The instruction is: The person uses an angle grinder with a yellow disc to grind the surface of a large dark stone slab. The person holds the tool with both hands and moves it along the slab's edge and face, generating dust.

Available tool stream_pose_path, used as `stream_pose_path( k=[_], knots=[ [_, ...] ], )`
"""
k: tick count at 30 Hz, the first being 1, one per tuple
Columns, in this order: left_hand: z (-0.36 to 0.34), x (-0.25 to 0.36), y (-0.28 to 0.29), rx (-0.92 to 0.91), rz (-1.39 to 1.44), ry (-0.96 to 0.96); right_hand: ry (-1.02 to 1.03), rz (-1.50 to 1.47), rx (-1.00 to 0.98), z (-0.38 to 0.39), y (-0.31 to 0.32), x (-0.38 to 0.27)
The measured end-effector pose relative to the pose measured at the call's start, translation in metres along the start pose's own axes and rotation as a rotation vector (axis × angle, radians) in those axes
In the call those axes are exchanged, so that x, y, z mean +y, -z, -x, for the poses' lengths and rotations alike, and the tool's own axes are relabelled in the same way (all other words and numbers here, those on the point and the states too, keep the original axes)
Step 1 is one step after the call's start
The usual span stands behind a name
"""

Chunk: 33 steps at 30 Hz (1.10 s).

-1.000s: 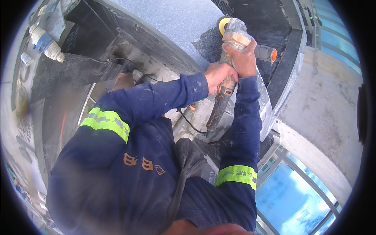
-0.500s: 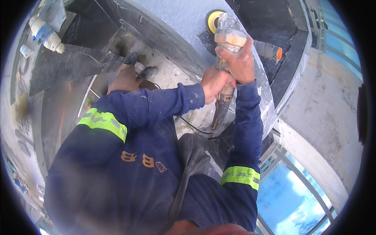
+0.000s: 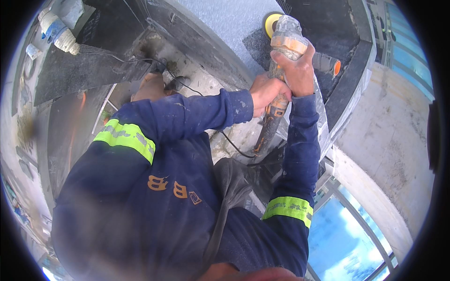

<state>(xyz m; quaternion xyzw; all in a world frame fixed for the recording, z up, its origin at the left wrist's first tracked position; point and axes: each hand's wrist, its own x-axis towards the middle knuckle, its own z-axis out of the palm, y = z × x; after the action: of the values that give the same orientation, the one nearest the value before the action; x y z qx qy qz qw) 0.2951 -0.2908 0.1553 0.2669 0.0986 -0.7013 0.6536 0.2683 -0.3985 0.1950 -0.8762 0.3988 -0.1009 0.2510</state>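
Observation:
An orange and grey angle grinder [image 3: 273,117], coated in pale dust, slants up the picture with a yellow-backed round disc [image 3: 271,24] at its head. The disc sits against the top face of a grey stone slab [image 3: 225,23], near its right edge, beside a dark patch. My right hand [image 3: 300,68] wraps the grinder just below its head. Lower down, my left hand [image 3: 268,96] is closed round the body. A black cord [image 3: 232,145] trails from the tool's rear end. Whether the disc spins cannot be made out.
Right of the slab lies a dark recess with a grey pipe ending in an orange ring [image 3: 336,67]. A dusty wrapped bottle-like object [image 3: 57,32] rests on the upper left. Rough concrete [image 3: 384,126] borders the right; glass panes [image 3: 349,234] show below it.
The grinder and both my hands have shifted slightly right, and the disc has moved right along the slab. Both grips stay the same. A stretch of cord now shows above my left forearm.

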Motion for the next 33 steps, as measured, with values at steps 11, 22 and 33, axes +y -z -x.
stream_pose_path(
  k=[11, 22, 33],
  knots=[
    [0.002, 0.000, 0.003, -0.032, 0.022, 0.018, 0.009, 0.034, -0.065, 0.004, -0.001, -0.008],
    [-0.006, -0.012, 0.009, -0.082, 0.001, 0.000, 0.115, 0.074, -0.060, 0.012, -0.001, 0.007],
    [0.002, -0.025, 0.004, 0.074, 0.054, -0.126, 0.139, -0.035, -0.172, 0.014, -0.001, 0.018]
  ],
)
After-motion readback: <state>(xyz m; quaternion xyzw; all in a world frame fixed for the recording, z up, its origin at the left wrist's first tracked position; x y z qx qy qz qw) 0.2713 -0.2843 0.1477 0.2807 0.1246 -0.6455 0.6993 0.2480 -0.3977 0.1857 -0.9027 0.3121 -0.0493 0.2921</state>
